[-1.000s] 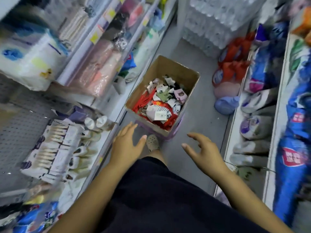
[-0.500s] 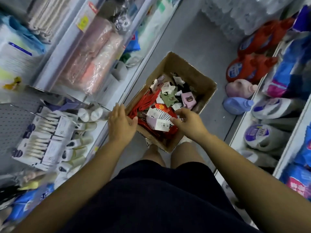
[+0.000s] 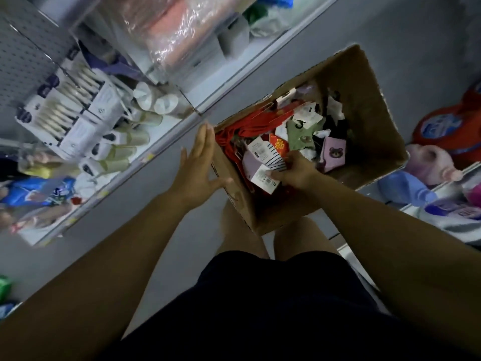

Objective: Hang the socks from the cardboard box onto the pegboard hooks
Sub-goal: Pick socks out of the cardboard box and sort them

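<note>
Head view looks down past dark shorts (image 3: pixel 260 308) and two bare legs to the grey floor (image 3: pixel 166 230). Next comes the open brown cardboard box (image 3: pixel 369 105), standing on the floor in front of the legs. The left hand (image 3: pixel 197 165) lies flat against the outside of the box's left wall, fingers straight and spread, holding nothing. The right hand (image 3: pixel 294 170) is down inside the box, and its grip is closed on a pale lilac pair of socks with a white striped paper label (image 3: pixel 260 165). That pair sticks out to the left of the thumb and fingers, on top of the heap. Past the hand lie more socks: red ones (image 3: pixel 242 126), a green pair (image 3: pixel 299 134) and a pink pair with a brown bear face (image 3: pixel 335 152). Farther off on the left is the grey pegboard (image 3: pixel 20 56), with packs of pale socks (image 3: pixel 65 113) hanging in front of it. On the right stand blurry bottles (image 3: pixel 440 126).
</note>
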The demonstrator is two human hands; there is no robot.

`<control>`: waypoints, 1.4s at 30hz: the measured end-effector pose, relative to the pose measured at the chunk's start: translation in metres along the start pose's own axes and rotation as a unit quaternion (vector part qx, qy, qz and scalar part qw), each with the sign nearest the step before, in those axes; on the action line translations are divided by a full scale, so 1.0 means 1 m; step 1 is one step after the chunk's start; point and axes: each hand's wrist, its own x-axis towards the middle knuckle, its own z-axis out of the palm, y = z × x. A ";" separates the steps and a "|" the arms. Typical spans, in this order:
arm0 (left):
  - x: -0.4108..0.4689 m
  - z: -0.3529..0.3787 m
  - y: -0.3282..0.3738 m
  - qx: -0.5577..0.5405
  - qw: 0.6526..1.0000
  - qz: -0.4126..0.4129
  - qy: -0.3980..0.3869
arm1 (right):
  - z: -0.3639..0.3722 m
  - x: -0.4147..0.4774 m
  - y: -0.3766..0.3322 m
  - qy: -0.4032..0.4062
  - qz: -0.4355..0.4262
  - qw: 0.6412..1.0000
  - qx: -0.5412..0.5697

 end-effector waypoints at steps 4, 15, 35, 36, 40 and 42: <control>0.001 -0.001 -0.001 -0.010 1.000 -0.002 -0.004 | 0.011 0.015 0.001 -0.003 0.017 0.999 0.035; -0.011 -0.003 -0.018 -0.034 0.999 -0.019 -0.010 | 0.058 0.030 0.009 -0.012 0.031 0.999 0.042; -0.027 -0.035 0.054 -0.104 0.988 0.005 0.110 | 0.030 -0.144 -0.020 0.101 -0.080 0.905 0.406; -0.034 -0.040 0.066 -0.173 0.983 -0.029 0.051 | 0.032 -0.157 -0.024 0.095 -0.103 0.898 0.417; -0.056 -0.045 0.098 -0.436 0.883 -0.132 -0.111 | 0.049 -0.198 -0.031 0.053 -0.175 0.887 0.424; -0.071 -0.044 0.108 -0.518 0.839 -0.136 -0.099 | 0.058 -0.212 -0.029 0.031 -0.202 0.888 0.413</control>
